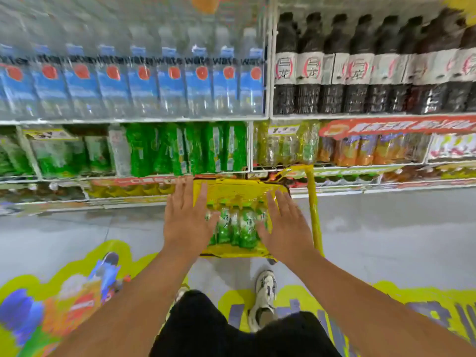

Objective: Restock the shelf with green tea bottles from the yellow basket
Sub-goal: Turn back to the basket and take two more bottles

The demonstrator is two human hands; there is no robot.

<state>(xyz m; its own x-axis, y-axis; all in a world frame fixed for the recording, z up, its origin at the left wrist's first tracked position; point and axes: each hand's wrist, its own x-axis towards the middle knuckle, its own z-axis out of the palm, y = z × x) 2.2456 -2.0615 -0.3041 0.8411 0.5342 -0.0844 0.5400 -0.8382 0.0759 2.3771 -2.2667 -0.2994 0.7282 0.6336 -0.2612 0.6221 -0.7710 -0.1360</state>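
A yellow basket (231, 188) stands on the floor in front of the shelf, its long handle (314, 210) raised on the right. Several green tea bottles (240, 225) lie inside it, caps toward the shelf. My left hand (186, 219) hovers over the basket's left side, fingers spread, holding nothing. My right hand (286, 228) is spread over the right side, also holding nothing. Green tea bottles (185, 149) stand in a row on the shelf (128, 176) straight ahead. The whole view is blurred.
Water bottles (144, 78) fill the upper left shelf, dark tea bottles (360, 68) the upper right. Yellow and orange drinks (355, 150) stand right of the green tea. Grey floor with colourful stickers (77, 292) lies below. My white shoe (265, 297) is just behind the basket.
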